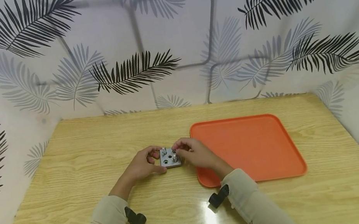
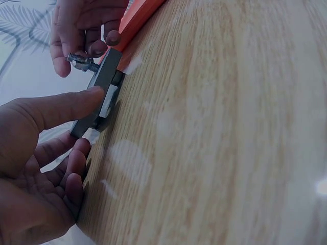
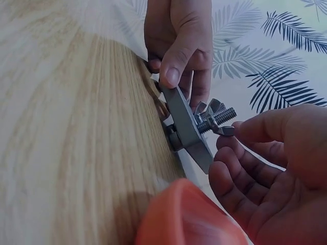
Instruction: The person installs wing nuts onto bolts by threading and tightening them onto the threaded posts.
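A square grey metal plate (image 1: 171,164) with several holes carries two upright bolts with wing nuts. My left hand (image 1: 142,165) holds the plate by its left side, thumb on the near edge and fingers at the far edge. In the right wrist view, my right hand (image 3: 276,168) has thumb and fingertips at a wing of the nearer wing nut (image 3: 223,130), which sits partway down its threaded bolt (image 3: 226,116). Behind it stands the second wing nut (image 3: 214,106). Under the plate, a bolt head (image 3: 174,138) shows near the table.
An orange-red tray (image 1: 248,148) lies to the right, its left edge under my right wrist. The wooden table (image 1: 99,140) meets a leaf-patterned cloth (image 1: 167,31) at the back and sides. A small black camera (image 1: 135,217) is strapped to each sleeve.
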{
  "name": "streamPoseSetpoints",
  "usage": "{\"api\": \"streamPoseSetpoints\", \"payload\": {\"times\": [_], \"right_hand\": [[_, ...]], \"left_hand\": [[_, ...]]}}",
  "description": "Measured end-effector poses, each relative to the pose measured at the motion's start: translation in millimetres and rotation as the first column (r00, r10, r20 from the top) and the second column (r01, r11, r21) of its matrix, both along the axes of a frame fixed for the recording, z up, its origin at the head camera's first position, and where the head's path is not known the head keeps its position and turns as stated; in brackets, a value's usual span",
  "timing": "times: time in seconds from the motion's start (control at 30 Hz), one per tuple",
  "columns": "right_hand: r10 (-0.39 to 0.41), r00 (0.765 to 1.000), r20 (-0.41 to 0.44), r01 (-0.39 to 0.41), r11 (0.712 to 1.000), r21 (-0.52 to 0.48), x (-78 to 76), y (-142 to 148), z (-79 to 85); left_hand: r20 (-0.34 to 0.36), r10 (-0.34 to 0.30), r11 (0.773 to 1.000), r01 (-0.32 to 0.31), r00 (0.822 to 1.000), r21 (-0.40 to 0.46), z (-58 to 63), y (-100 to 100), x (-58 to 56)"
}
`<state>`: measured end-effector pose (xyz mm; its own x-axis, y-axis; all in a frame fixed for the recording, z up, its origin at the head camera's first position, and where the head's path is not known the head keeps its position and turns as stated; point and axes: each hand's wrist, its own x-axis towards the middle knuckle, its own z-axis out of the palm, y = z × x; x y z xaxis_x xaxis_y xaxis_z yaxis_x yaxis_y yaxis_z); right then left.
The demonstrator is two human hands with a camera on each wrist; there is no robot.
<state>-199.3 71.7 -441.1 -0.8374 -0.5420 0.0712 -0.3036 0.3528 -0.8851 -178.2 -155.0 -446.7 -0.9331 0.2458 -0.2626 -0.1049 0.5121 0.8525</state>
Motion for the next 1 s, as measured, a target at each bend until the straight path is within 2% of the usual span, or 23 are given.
{"api": "streamPoseSetpoints", "payload": {"times": [0.3, 0.57, 0.7, 0.9, 1.0], "right_hand": [[0.010, 1.000, 0.024, -0.010, 1.000, 0.016, -0.5, 1.1, 0.5], [0.094, 0.995, 0.032, -0.095, 0.994, 0.043, 2.3, -0.3, 2.3], [0.061, 0.997, 0.039, -0.064, 0.996, 0.060, 2.8, -1.9, 0.9], [0.003, 0.995, 0.097, -0.012, 0.996, 0.086, 3.0, -1.4, 3.8], [-0.003, 0.999, 0.051, -0.003, 0.995, 0.103, 2.1, 1.5, 5.9]], "left_hand": [[0.000, 0.004, 1.000, -0.004, 1.000, 0.006, 0.0, 1.2, 0.2], [-0.007, 0.011, 1.000, -0.011, 1.000, 0.007, -0.9, 1.5, 0.7], [-0.003, 0.012, 1.000, -0.012, 1.000, 0.009, -0.5, 1.1, 1.4], [0.000, 0.016, 1.000, -0.016, 1.000, 0.007, 0.7, 1.2, 2.2], [0.001, 0.014, 1.000, -0.014, 1.000, 0.008, 1.1, 1.5, 1.7]]}}
